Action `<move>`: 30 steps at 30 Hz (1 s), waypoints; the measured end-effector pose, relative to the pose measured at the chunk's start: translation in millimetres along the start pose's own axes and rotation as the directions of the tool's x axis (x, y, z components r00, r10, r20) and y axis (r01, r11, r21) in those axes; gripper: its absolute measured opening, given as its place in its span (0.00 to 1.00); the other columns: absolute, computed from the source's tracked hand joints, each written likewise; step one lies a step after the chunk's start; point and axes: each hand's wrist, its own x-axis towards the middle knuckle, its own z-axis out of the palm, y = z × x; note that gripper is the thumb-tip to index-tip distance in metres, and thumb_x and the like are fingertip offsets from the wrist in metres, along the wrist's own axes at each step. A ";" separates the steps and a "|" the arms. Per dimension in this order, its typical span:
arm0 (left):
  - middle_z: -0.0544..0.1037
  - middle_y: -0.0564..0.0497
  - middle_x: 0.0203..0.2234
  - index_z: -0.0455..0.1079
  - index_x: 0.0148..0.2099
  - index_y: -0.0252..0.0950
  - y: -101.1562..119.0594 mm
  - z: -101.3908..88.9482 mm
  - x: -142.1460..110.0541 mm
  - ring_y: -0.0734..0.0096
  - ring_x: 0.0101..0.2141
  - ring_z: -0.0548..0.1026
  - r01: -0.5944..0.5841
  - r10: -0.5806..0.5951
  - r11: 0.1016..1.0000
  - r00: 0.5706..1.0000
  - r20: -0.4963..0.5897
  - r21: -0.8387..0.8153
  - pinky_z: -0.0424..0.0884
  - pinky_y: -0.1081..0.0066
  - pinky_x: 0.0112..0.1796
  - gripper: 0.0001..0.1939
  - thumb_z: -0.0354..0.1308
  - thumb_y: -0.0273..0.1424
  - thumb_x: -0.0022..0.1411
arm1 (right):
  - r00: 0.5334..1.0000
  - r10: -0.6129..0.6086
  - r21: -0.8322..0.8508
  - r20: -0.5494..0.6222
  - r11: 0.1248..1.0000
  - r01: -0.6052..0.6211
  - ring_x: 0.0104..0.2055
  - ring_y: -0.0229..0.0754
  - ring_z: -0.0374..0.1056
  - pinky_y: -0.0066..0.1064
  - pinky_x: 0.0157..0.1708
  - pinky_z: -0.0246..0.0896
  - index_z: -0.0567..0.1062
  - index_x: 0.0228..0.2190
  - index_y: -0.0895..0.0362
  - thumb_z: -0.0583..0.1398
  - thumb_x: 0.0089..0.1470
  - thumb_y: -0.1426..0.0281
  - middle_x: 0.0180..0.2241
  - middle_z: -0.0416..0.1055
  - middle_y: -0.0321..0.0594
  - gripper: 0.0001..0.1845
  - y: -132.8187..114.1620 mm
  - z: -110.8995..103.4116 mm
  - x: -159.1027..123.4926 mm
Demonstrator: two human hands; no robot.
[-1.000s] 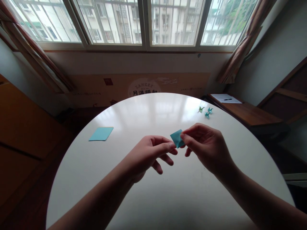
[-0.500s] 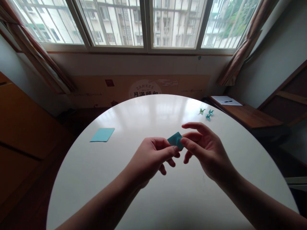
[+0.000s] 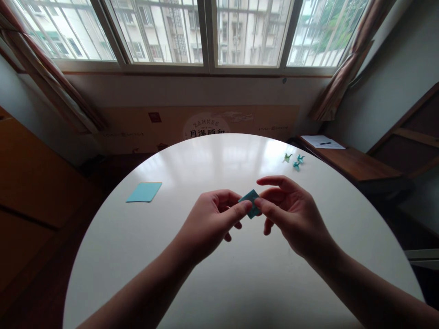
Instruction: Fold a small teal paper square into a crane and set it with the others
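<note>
A small folded piece of teal origami paper (image 3: 251, 196) is held above the table between both hands, one corner pointing away from me. My left hand (image 3: 219, 212) pinches its left side, the thumb lying on top. On its right side, my right hand (image 3: 290, 212) grips it between thumb and a finger, while the index finger arches free above. The fingertips cover part of the paper, so its folds are only partly visible. To the left, a flat stack of light blue square paper (image 3: 144, 192) lies on the white table (image 3: 212, 283).
Three little folded paper cranes (image 3: 297, 165), one greener than the others, stand at the table's far right. Beyond them a wooden side table (image 3: 370, 162) carries a white sheet (image 3: 318, 142) with a pen (image 3: 325, 143). Curtained windows (image 3: 254, 34) and a long printed box panel (image 3: 126, 121) are behind.
My left thumb has slid up and right over the folded paper, and my left fingers are tucked further beneath. The right hand keeps nearly the same grip; the view has shifted slightly.
</note>
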 end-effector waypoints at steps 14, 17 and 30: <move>0.70 0.56 0.19 0.75 0.29 0.33 -3.3 8.4 1.1 0.79 0.21 0.63 0.000 -0.028 0.962 0.995 -0.098 -0.274 0.61 0.83 0.16 0.08 0.67 0.32 0.54 | 0.977 0.166 0.077 0.130 0.981 -0.177 0.33 0.41 0.71 0.21 0.16 0.67 0.76 0.36 0.57 0.67 0.55 0.62 0.32 0.74 0.41 0.12 1.0 3.7 0.7; 0.71 0.55 0.20 0.75 0.30 0.33 -4.6 9.4 1.7 0.78 0.22 0.65 0.017 -0.045 0.960 0.994 -0.095 -0.281 0.62 0.83 0.17 0.08 0.67 0.33 0.54 | 0.968 0.217 0.120 0.128 0.965 -0.232 0.31 0.39 0.69 0.20 0.15 0.65 0.76 0.31 0.58 0.67 0.54 0.64 0.30 0.72 0.39 0.10 3.2 4.0 1.1; 0.79 0.51 0.23 0.76 0.32 0.33 -8.3 8.2 2.8 0.74 0.24 0.71 -0.043 0.034 0.988 0.997 -0.063 -0.150 0.63 0.79 0.20 0.08 0.65 0.34 0.57 | 0.956 0.264 0.143 0.125 0.949 -0.281 0.27 0.38 0.65 0.20 0.12 0.61 0.72 0.29 0.57 0.65 0.50 0.70 0.26 0.68 0.35 0.06 0.8 8.9 0.3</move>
